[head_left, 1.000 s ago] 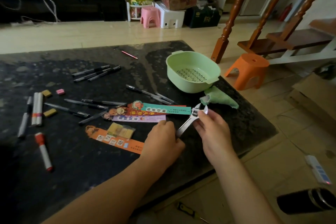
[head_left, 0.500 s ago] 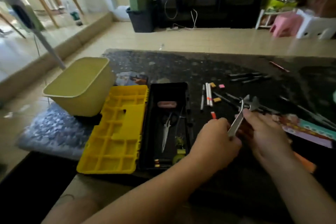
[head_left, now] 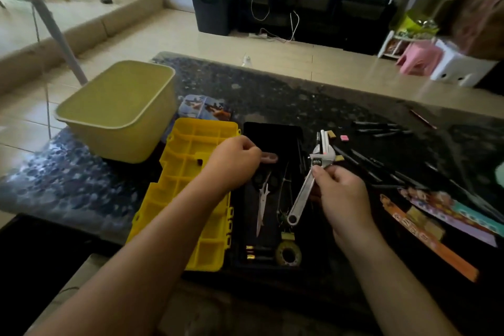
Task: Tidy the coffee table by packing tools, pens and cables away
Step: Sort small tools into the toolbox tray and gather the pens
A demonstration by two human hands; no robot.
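Note:
My right hand (head_left: 341,194) grips a silver adjustable wrench (head_left: 304,194) just below its head. The wrench's handle slants down over the black tray (head_left: 272,133) of an open toolbox. My left hand (head_left: 231,162) hovers with curled fingers, holding nothing, over the seam between the tray and the yellow lid (head_left: 191,199). Inside the tray lie scissors (head_left: 262,200) and a tape roll (head_left: 288,254). Black pens (head_left: 381,128) and white markers (head_left: 325,140) lie on the dark coffee table (head_left: 286,95) to the right of the box.
A yellow-green tub (head_left: 120,109) stands at the table's left end, behind the lid. Coloured paper strips (head_left: 441,224) and small erasers (head_left: 344,138) lie at the right. A pictured tin (head_left: 204,106) sits behind the toolbox. The table's near edge runs just below the box.
The view swung left from the green colander to the toolbox. My left hand let go of the wrench and moved left. My right hand carried the wrench over the black tray.

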